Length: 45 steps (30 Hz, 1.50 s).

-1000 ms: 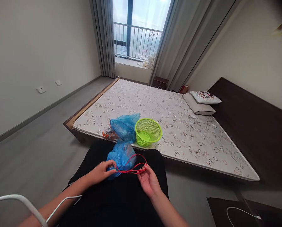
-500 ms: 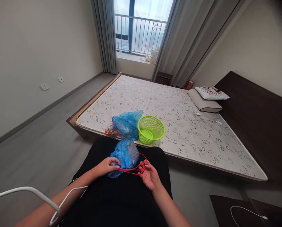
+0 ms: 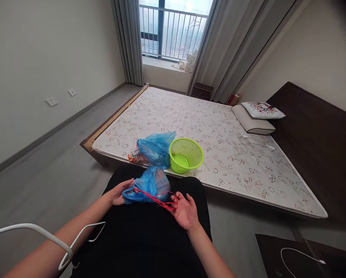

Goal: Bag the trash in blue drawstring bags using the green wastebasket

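Observation:
A knotted blue plastic bag (image 3: 151, 184) with something pale inside rests on my lap. My left hand (image 3: 119, 193) is closed at the bag's left side, gripping its gathered edge; some of its fingers are hidden behind the plastic. Strands of red string (image 3: 152, 196) run across the front of the bag to my right hand (image 3: 185, 211). That hand is palm up with curled fingers, and the string is caught among them. Just beyond my knees, on the mattress edge, lie a second blue plastic bag (image 3: 157, 148) and a green plastic basket (image 3: 187, 154).
The bare, letter-printed mattress (image 3: 233, 166) sits on a dark wooden bed with two pillows (image 3: 258, 116) by the headboard. An orange-and-clear packet (image 3: 134, 155) lies beside the second bag. A white cable (image 3: 31, 227) hangs across my left forearm.
My left hand has shifted left and up from the string to the bag's edge. The right hand's fingers have loosened somewhat, with the string still in them. The view has tilted slightly down.

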Motion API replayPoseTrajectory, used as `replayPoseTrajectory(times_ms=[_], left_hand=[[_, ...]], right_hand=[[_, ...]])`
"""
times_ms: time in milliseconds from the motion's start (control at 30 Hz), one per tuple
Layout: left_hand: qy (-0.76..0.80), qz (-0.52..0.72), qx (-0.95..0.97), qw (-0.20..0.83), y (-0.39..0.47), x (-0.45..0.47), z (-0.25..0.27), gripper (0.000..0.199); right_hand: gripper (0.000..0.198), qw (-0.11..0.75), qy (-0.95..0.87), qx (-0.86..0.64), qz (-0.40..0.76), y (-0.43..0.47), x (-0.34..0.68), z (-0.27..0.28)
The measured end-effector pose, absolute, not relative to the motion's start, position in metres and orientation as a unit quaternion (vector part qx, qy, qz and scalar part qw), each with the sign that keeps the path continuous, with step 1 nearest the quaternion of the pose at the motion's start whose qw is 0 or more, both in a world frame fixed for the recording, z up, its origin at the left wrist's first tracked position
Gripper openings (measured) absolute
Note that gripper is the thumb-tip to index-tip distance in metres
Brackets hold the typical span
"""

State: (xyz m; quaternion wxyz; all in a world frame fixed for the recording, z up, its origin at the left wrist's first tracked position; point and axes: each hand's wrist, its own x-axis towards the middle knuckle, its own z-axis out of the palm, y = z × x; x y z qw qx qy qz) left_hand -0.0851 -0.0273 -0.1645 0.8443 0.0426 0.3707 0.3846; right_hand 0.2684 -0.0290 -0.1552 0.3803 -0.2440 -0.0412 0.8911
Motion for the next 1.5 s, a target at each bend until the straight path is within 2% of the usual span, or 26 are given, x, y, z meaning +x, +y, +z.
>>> replayPoseTrajectory(times_ms=[333,533,1167,1500], left_hand=[[0.296,0.356,0.082,0.883,-0.019,-0.089,-0.174,0.035],[0.261,0.353,0.066,0.896,-0.011,-0.089,-0.174,0.053],[0.237,0.332,0.045,0.912,0.009,-0.088,-0.175,0.064],[0.218,0.328,0.047,0.918,0.014,-0.092,-0.186,0.058]], right_hand=[[0.054,0.411,0.007,-0.248,0.877,-0.023,0.269,-0.157],[0.063,0.42,-0.003,-0.273,0.865,-0.021,0.268,-0.158],[0.069,0.413,0.006,-0.254,0.875,-0.018,0.269,-0.165],[0.068,0.427,0.033,-0.227,0.875,-0.016,0.268,-0.17]])
